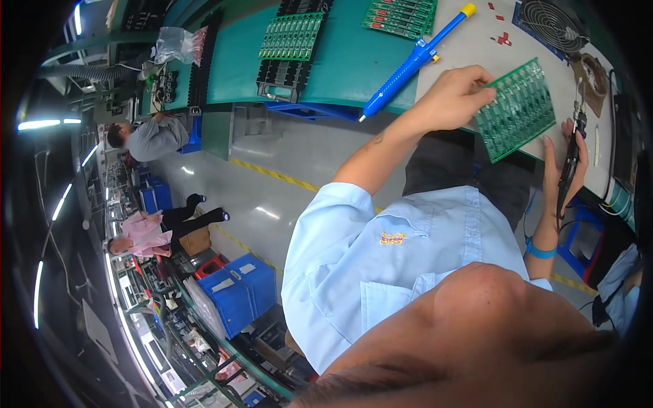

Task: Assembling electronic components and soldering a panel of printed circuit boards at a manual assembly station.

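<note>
My left hand point(462, 98) grips a green circuit board panel point(517, 109) by its left edge, thumb on the face. The panel is tilted and carries several repeated small boards. On its right side, my right hand point(568, 166) is wrapped round the black handle of a soldering iron point(575, 139), whose metal tip points up past the panel's right edge. I cannot tell whether the right fingers also touch the panel. A blue wrist strap point(541, 249) is on my right wrist. To the left of the panel lies a blue desoldering pump point(405, 73) with a yellow end.
More board panels stand in a black rack point(282, 71) and lie in a stack point(401, 17) on the green mat point(235, 51). Small red pieces point(503, 39), a fan with a wire grille point(552, 26) and a brown holder point(590, 83) are at the back right. Two people are farther left.
</note>
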Motion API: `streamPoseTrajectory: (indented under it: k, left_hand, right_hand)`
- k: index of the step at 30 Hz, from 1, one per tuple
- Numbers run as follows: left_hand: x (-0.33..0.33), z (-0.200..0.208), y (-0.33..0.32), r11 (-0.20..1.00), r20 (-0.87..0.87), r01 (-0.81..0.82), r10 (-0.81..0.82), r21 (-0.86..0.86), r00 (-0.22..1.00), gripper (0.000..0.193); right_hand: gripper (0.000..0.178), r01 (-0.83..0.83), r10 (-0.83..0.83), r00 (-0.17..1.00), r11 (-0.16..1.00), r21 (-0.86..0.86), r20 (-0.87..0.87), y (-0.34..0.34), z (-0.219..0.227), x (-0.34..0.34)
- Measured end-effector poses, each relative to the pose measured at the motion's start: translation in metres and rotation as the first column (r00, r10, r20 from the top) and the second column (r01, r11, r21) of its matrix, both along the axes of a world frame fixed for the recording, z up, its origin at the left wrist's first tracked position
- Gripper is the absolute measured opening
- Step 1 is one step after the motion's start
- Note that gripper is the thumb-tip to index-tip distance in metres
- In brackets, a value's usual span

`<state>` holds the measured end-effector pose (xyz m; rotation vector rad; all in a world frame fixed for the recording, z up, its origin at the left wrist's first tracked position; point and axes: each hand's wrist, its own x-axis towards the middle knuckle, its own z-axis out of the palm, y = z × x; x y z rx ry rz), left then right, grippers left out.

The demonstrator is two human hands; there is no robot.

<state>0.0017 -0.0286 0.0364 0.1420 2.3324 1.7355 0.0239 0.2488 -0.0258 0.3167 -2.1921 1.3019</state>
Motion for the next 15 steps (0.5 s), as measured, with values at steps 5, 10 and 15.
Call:
streamPoseTrajectory:
  k: [5,10,15]
  left_hand:
    - [0.029,0.007,-0.071,0.652,0.027,-0.44,0.541,0.617,0.84,0.019]
    - [0.041,0.021,-0.159,0.344,0.055,-0.477,0.763,0.809,0.644,0.02]
    - [0.032,-0.002,-0.213,0.197,0.128,-0.637,0.895,0.745,0.427,0.023]
  right_hand:
    - [0.055,-0.029,0.029,1.0,0.991,-0.127,-0.004,0.002,0.006,-0.004]
    - [0.053,-0.073,0.077,0.997,0.987,-0.142,0.021,-0.014,0.017,-0.011]
    - [0.052,-0.13,0.135,0.99,0.985,-0.117,0.036,-0.025,0.011,-0.015]
